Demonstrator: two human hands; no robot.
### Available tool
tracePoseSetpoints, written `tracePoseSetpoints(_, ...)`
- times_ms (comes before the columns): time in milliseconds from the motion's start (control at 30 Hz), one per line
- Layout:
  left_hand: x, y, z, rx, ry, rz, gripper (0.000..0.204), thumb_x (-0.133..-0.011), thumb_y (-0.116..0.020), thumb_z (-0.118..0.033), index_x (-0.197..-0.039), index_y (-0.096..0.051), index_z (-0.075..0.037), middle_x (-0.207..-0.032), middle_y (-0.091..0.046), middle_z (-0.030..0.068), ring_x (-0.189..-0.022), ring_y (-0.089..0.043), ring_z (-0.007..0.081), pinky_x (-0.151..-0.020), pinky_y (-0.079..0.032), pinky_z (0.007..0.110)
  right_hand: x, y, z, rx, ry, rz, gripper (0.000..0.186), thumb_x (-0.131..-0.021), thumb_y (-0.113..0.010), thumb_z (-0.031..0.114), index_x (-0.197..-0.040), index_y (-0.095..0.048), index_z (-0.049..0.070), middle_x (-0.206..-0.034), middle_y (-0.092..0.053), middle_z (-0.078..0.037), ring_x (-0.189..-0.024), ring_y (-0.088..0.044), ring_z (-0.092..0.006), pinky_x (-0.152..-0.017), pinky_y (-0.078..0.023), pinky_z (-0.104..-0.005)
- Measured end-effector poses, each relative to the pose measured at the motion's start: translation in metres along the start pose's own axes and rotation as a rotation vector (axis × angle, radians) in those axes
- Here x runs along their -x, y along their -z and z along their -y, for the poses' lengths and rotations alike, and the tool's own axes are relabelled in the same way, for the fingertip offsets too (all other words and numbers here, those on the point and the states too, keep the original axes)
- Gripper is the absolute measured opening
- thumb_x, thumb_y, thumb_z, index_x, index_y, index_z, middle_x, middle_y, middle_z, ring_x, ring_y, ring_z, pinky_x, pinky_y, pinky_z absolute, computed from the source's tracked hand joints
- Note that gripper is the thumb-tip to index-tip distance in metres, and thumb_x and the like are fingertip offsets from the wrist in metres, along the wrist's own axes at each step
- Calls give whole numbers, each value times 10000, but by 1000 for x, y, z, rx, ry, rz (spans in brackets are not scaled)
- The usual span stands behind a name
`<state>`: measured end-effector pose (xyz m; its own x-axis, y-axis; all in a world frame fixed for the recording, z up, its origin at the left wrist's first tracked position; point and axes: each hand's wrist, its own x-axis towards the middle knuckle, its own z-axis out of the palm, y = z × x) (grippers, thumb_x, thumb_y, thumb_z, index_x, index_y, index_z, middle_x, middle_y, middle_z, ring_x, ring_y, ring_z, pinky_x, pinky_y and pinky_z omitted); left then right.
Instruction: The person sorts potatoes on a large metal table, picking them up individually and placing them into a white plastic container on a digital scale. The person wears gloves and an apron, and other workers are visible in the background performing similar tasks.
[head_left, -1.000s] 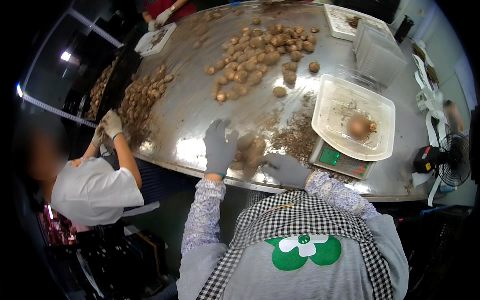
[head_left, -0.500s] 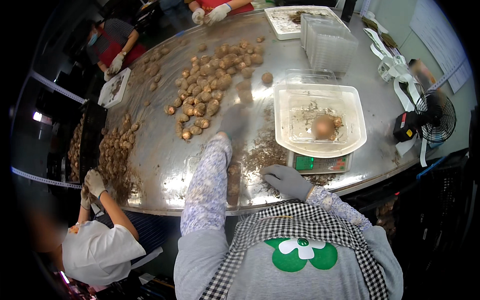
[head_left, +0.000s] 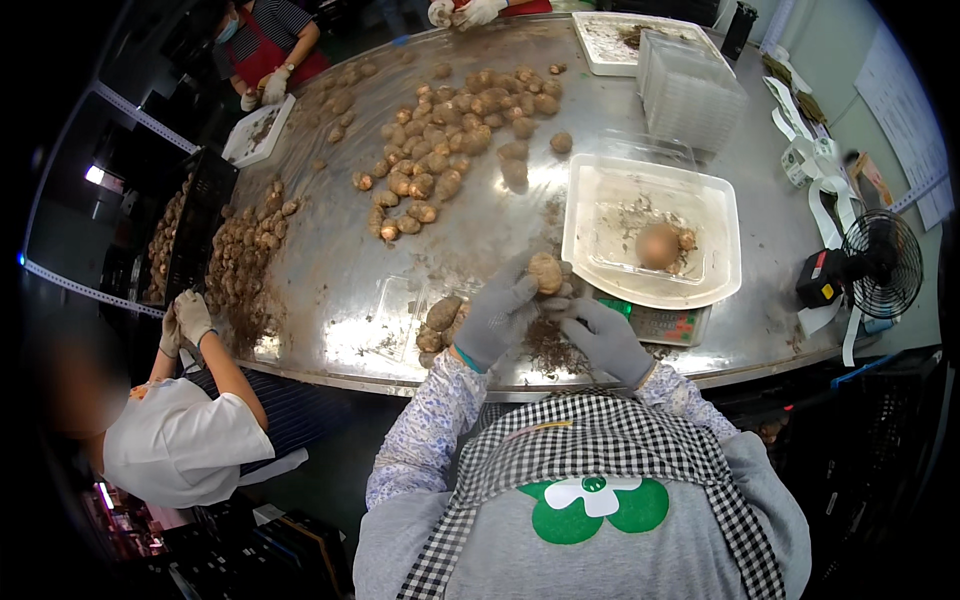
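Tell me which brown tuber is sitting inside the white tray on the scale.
The lone round tuber right of centre in the white tray. The others lie loose on the metal table, except one tuber held between both gloved hands.

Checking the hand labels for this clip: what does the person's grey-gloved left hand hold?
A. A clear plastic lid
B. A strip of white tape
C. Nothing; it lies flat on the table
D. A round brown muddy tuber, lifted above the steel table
D: the grey-gloved left hand grips a round brown muddy tuber at its fingertips, raised over the steel table, with the grey-gloved right hand close beside it.
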<state>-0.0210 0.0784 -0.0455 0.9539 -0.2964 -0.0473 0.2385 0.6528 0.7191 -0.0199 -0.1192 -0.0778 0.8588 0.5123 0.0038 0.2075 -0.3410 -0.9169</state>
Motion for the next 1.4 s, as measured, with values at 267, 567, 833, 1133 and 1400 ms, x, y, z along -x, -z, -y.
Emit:
tracePoseSetpoints(267, 5, -14, 40, 85, 69, 76, 635, -956, -580, -289, -1426, -304, 38, -1313, -491, 155, -1104, -561, 201, -954, -478, 320, 41, 36, 0, -25, -30, 8, 217, -902, -567, 197, -1029, -668, 53, -944, -658, -118, -858, -642, -266, -793, -509, -352)
tracePoseSetpoints(567, 13, -55, 36, -440, 30, -129, 598, -846, -651, -49, -1383, -400, 24, -1283, -521, 133, -1158, -528, 188, -979, -459, 309, 51, 52, -6, -35, -39, -96, 244, -916, -589, 220, -1037, -657, 19, -963, -660, -128, -863, -648, -241, -778, -511, -333)
tracePoseSetpoints(833, 15, -54, 44, -498, 28, -151, 590, -837, -677, -73, -1365, -429, 20, -1278, -526, 129, -1163, -529, 188, -988, -453, 312, 48, 51, 10, -140, -21, -188, 247, -902, -614, 192, -1068, -659, 15, -999, -667, -138, -888, -656, -223, -787, -515, -316)
tracePoseSetpoints(1133, 41, -4, 16, -1248, -140, -549, 471, -853, -667, -182, -1273, -525, -22, -1149, -589, 117, -1051, -582, 232, -904, -475, 367, 35, 40, 0, -32, -52, -9, 221, -910, -584, 204, -960, -663, 4, -885, -654, -122, -786, -635, -242, -716, -495, -329)
tracePoseSetpoints(1400, 112, 70, -1, -2121, 63, -689, 338, -873, -602, -328, -1097, -624, -76, -992, -638, 156, -918, -606, 343, -786, -480, 450, 17, -2, 0, 32, -42, 346, 287, -909, -576, 271, -975, -675, 10, -914, -674, -154, -844, -649, -288, -776, -507, -364)
